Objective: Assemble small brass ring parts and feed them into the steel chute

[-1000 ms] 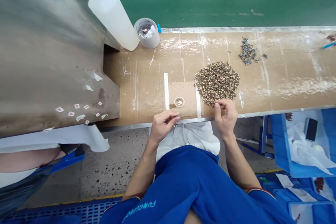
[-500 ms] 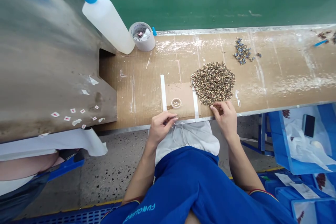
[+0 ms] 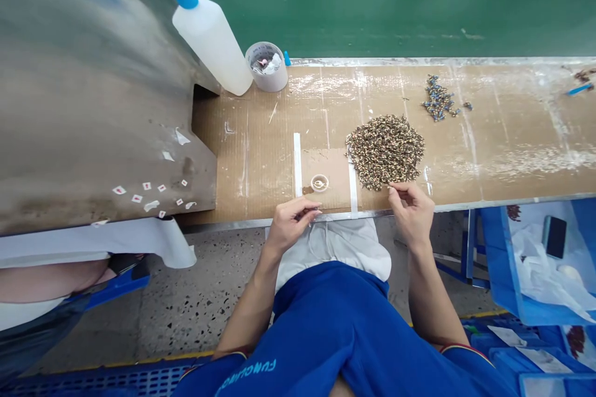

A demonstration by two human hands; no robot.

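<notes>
Desk: cardboard-topped, taped.
Left hand: fingers pinched; anything held too small to tell.
Dish: small, round, at its 1 o'clock.
Heap of small speckled parts: large, at right hand's 11 o'clock.
Right hand: curled; grip unclear.
Blue-tipped cluster: smaller, apart, at heap's 1 o'clock.

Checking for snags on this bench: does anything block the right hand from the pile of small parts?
Nothing visible does: the fingers of the right hand are at the near edge of the pile of small parts.
</notes>
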